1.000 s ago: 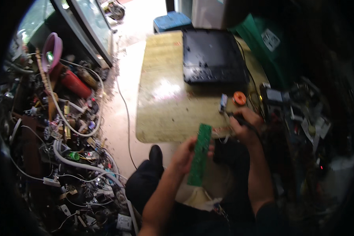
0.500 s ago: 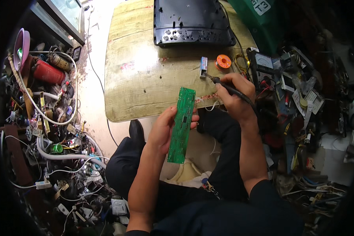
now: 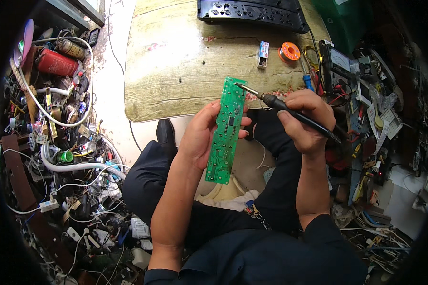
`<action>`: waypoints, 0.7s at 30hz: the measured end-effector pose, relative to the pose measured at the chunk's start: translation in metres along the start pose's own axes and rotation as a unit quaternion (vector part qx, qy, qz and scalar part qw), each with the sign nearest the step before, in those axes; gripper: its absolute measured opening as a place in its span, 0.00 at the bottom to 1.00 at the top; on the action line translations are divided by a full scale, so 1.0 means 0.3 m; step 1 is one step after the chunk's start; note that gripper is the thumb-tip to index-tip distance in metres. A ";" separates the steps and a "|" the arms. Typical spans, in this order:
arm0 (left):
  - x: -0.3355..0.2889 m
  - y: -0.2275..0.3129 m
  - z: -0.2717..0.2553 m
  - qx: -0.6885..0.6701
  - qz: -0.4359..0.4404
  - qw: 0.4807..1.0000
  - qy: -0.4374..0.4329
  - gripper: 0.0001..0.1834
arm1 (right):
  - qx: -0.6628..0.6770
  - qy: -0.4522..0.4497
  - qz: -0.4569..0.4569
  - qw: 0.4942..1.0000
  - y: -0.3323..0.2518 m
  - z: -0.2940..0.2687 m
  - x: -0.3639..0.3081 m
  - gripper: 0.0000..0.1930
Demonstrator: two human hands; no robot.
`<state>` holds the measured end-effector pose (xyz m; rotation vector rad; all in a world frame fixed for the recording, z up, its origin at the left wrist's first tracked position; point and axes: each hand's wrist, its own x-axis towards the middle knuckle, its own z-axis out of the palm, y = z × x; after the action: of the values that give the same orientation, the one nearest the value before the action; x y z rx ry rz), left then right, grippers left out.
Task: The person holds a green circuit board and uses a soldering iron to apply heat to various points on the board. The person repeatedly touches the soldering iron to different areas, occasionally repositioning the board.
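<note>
My left hand (image 3: 205,130) is closed round a long green circuit board (image 3: 226,137), thumb along one edge and fingertips showing at the other. The board is tilted over my lap, its side with solder points and a dark chip facing up. A soldering iron (image 3: 295,114) with a black handle is held like a pen in my right hand (image 3: 309,121). Its metal tip is over the far end of the board; whether it touches cannot be made out. Beyond the board, a small blue-and-white box (image 3: 263,54) lies next to an orange solder spool (image 3: 289,52) on the table.
The wooden table (image 3: 166,85) bears a black plastic housing (image 3: 252,12) at its far side. A blue-handled screwdriver (image 3: 308,81) and an analog meter (image 3: 338,59) are to the right. Cluttered parts and cables (image 3: 88,190) fill the left, near a red cylinder (image 3: 57,62).
The soldering iron has moved from the small box to the far end of the board. The board has shifted slightly, still in my left hand. The whole view has shifted a little.
</note>
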<state>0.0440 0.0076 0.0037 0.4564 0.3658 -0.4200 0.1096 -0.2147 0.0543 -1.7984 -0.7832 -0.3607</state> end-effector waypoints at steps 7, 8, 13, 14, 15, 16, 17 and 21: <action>-0.004 0.001 -0.002 0.008 0.009 1.000 0.005 0.20 | 0.000 -0.044 0.013 0.999 -0.024 0.015 0.005 0.13; -0.004 0.001 -0.001 0.010 0.009 1.000 0.009 0.20 | 0.003 -0.046 0.008 0.999 -0.023 0.021 0.006 0.13; 0.000 -0.006 -0.011 0.023 0.010 1.000 -0.004 0.24 | -0.007 -0.054 -0.002 0.999 -0.025 0.028 0.010 0.13; 0.000 -0.006 -0.010 0.021 0.009 1.000 -0.002 0.23 | -0.008 -0.053 -0.001 0.999 -0.023 0.030 0.009 0.14; -0.002 -0.003 -0.007 0.021 0.009 1.000 0.000 0.22 | -0.009 -0.052 0.001 0.999 -0.022 0.031 0.008 0.14; -0.004 0.001 -0.001 0.021 0.009 1.000 0.002 0.21 | -0.009 -0.054 0.001 0.999 -0.022 0.032 0.008 0.14; -0.005 0.003 0.001 0.021 0.009 1.000 0.003 0.20 | -0.010 -0.056 0.002 0.998 -0.023 0.031 0.008 0.14; -0.002 0.001 -0.006 0.016 0.005 1.000 -0.001 0.20 | -0.019 -0.059 0.002 0.998 -0.025 0.028 0.007 0.14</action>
<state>0.0432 0.0089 0.0024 0.4899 0.3553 -0.4163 0.1051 -0.2047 0.0578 -1.8687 -0.8603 -0.2711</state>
